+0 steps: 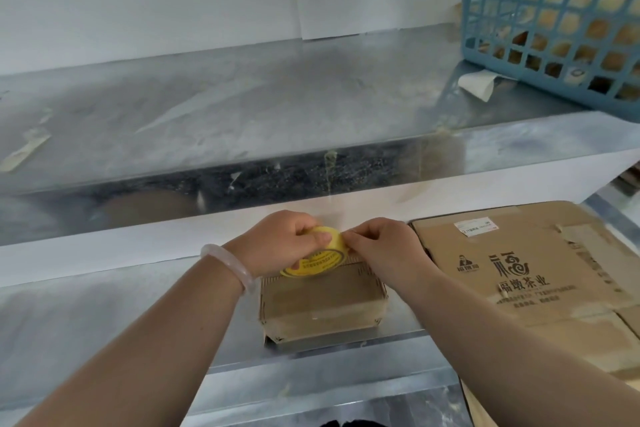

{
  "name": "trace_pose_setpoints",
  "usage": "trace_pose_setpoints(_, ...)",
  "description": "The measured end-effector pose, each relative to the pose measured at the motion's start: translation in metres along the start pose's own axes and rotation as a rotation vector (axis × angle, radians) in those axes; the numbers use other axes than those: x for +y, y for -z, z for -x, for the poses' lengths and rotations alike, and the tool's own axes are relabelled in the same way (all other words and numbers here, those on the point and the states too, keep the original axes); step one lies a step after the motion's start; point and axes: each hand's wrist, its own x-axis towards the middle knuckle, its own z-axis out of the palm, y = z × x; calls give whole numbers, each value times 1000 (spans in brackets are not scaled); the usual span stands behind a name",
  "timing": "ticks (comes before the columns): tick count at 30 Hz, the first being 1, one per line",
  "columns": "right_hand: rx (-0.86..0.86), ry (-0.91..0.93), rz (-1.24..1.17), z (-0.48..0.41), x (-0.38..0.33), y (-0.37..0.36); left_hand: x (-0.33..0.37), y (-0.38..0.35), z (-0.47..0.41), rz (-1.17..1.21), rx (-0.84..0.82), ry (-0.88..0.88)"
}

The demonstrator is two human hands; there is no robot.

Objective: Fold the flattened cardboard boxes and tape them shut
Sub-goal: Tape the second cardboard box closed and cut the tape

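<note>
A small folded cardboard box [322, 305] stands on the lower metal shelf, near its front edge. Just above the box's far end, my left hand [280, 243] grips a yellow tape roll [320, 258] with printed text on its side. My right hand [384, 246] pinches at the roll's right edge, where the tape end lies; the tape itself is too clear to make out. To the right lies a large flattened cardboard box [540, 274] with black printed characters and a white label.
A blue plastic basket [554, 24] holding brownish items sits on the upper metal shelf [242, 107] at the back right. Bits of old tape stick to that shelf at the left. A white bracelet is on my left wrist.
</note>
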Motion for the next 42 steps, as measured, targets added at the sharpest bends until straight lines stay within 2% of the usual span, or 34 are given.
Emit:
trace_pose_setpoints(3,-19,-36,-90,2,-5,3,0,2,-2,-27,-16,8)
trace_pose_setpoints(8,6,-15,-570,3,-19,19,6,4,-9,-57,-48,28)
trace_pose_setpoints(10,-12,-83,-751,2,-16,21,9,1,-11,-65,-36,32)
trace_pose_setpoints(13,-150,-264,-935,1,-2,14,8,-5,-7,-19,50,51)
trace_pose_setpoints(15,-221,-317,-924,1,8,3,9,-9,-2,29,133,52)
trace_pose_setpoints(17,-200,-344,-931,0,16,-4,10,-11,4,79,174,43)
trace_pose_setpoints(21,-162,-378,-955,-9,22,-4,-5,-10,19,241,125,35)
trace_pose_setpoints(24,-141,-350,-817,-10,23,-7,-15,-5,29,338,107,28)
trace_pose_setpoints(27,-93,-333,-744,-9,24,-13,-14,-2,33,293,152,-5)
trace_pose_setpoints(36,-97,-334,-831,-8,25,-1,-5,1,17,55,178,34)
trace_pose_setpoints(42,61,-273,-860,-7,48,29,9,-9,0,-72,154,38)
